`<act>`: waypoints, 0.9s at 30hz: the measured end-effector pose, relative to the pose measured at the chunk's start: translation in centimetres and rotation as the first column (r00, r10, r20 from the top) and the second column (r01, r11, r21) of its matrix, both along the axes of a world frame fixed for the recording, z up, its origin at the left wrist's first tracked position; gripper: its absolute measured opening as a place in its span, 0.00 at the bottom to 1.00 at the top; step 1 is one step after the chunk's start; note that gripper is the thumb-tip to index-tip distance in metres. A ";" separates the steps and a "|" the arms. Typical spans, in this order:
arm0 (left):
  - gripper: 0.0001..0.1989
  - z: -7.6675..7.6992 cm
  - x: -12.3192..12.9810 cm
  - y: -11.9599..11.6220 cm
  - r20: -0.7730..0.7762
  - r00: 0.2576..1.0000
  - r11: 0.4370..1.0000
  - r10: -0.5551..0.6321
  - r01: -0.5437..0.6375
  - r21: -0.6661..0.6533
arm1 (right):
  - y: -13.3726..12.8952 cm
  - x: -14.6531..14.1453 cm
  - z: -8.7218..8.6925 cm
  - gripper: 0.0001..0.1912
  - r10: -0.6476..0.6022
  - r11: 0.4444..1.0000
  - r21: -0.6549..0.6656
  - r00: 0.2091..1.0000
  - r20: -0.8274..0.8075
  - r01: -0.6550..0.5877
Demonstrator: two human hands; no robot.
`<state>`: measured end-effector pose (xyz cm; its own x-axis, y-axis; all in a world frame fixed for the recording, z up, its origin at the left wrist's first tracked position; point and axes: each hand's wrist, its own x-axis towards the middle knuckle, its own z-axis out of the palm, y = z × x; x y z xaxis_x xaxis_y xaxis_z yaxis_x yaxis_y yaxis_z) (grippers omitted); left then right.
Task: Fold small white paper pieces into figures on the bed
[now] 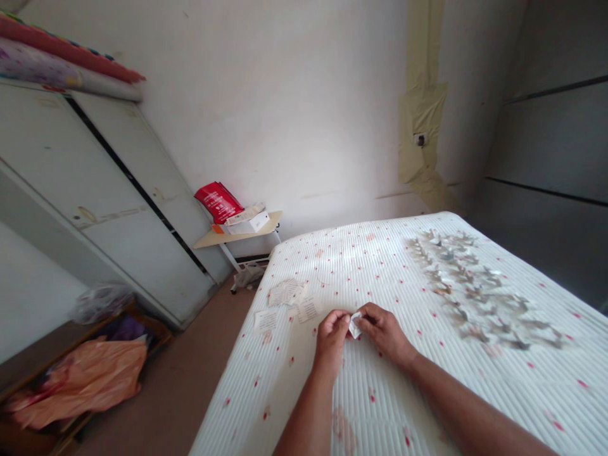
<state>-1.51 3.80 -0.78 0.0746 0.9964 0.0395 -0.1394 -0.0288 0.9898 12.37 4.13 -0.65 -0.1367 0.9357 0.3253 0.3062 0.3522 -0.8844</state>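
A small folded piece of paper (354,325) is pinched between my two hands, just above the bed. My left hand (332,332) grips its left edge with thumb and forefinger. Fingers of my right hand (382,328) are closed on its right edge. The paper is whitish, and its finer folds are too small to make out. Several flat printed paper pieces (285,292) lie on the bed beyond my left hand. To the right, several small folded paper figures (475,294), which look like birds, stand in rows.
The bed (380,392) has a white ribbed cover with red spots. Behind its left corner, a small table (213,239) bears a red bag (219,201) and a white box (255,223). A grey cabinet (123,209) stands left; an orange cloth or bag (90,380) lies below it.
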 end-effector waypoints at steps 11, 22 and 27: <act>0.13 0.1 0.1 -0.3 -0.188 0.979 0.993 0.079 -0.061 0.098 | 0.0 -0.2 -0.1 0.11 0.046 0.994 -0.093 0.989 -0.141 -0.059; 0.11 0.6 0.7 -0.7 -0.217 0.966 0.988 0.143 -0.127 0.084 | -0.2 -0.2 0.4 0.08 -0.033 0.999 -0.024 0.998 0.044 0.034; 0.10 0.1 0.6 -0.5 -0.210 0.964 0.984 0.163 -0.144 0.104 | -0.4 -0.2 0.5 0.08 0.019 0.998 -0.052 1.000 -0.023 -0.020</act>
